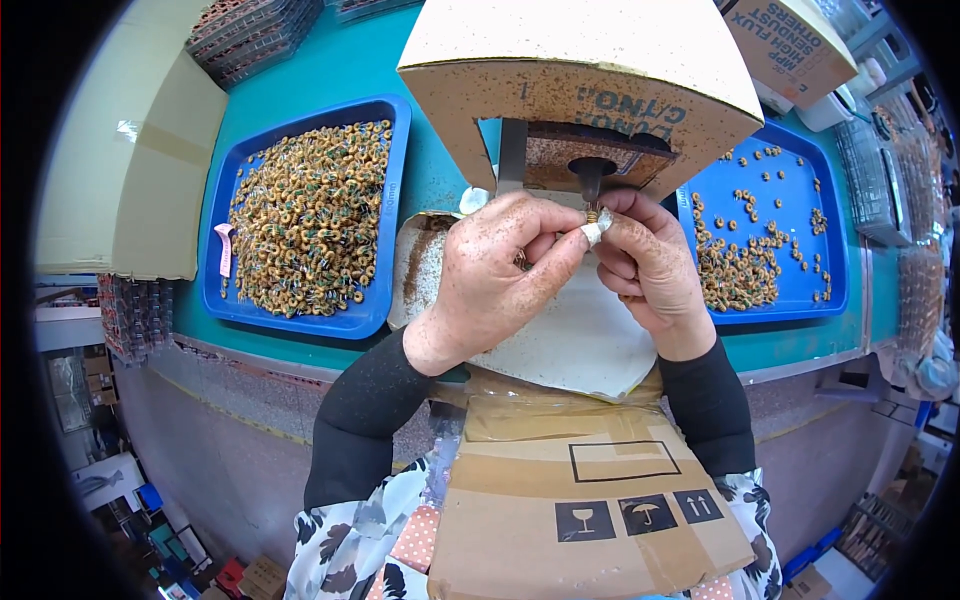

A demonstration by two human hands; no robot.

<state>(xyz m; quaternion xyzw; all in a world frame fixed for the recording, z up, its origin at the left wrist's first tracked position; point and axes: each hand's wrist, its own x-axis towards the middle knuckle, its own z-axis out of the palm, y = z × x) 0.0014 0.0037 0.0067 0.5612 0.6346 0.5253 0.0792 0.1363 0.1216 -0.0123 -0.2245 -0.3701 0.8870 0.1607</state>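
My left hand (495, 270) and my right hand (660, 265) meet in the middle, both closed with fingertips pinched together. Between them is a small ring-shaped, wire-wound coil (592, 215), partly covered by the fingers. It sits right under the tip of a dark, tapered tool (592, 178) that points down from a cardboard housing (580, 100). White tape (597, 228) wraps a fingertip at the pinch. Brown specks dot both hands. Below them lies a white sheet (575, 345), dusted with brown at its left.
At the left, a blue tray (399, 160) holds a heap of wound ring coils (310, 220) and a pink tag (224, 248). Another blue tray (832, 180) at the right has scattered coils (735, 275). A cardboard panel (590, 475) covers my lap. Stacked trays (250, 40) stand far left.
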